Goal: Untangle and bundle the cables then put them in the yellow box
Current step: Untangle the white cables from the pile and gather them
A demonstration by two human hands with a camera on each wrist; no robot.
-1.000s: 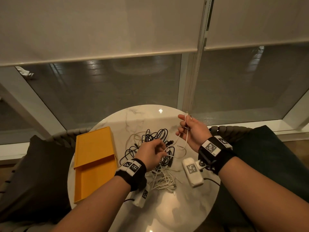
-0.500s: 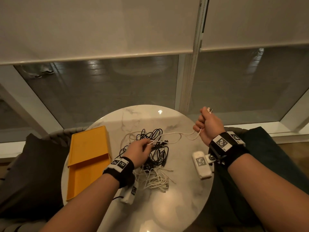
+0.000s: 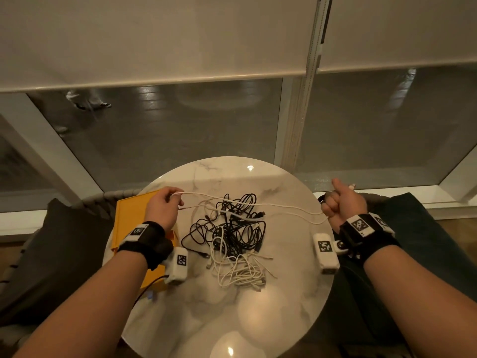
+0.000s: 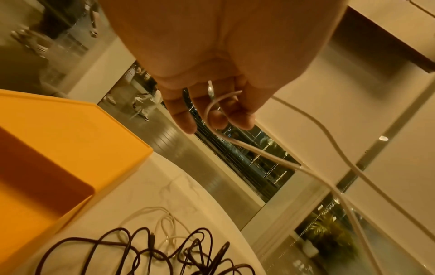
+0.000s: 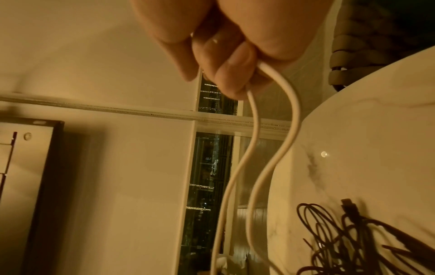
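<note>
White cable (image 3: pixel 258 204) runs doubled between both hands above the table: the left hand (image 3: pixel 162 208) pinches its loop end over the yellow box (image 3: pixel 129 215), the right hand (image 3: pixel 343 202) is clenched around both strands past the marble table (image 3: pixel 284 306) edge. Below it, black cables (image 3: pixel 232 223) and more white cables (image 3: pixel 240 272) lie tangled on the tabletop beside the box.

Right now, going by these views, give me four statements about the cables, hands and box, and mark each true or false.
1. The white cable stretches between the left hand and right hand. True.
2. The black cables sit inside the yellow box. False: they lie tangled on the table.
3. The right hand is empty. False: it grips two strands of the white cable.
4. The yellow box stands at the table's left. True.
</note>
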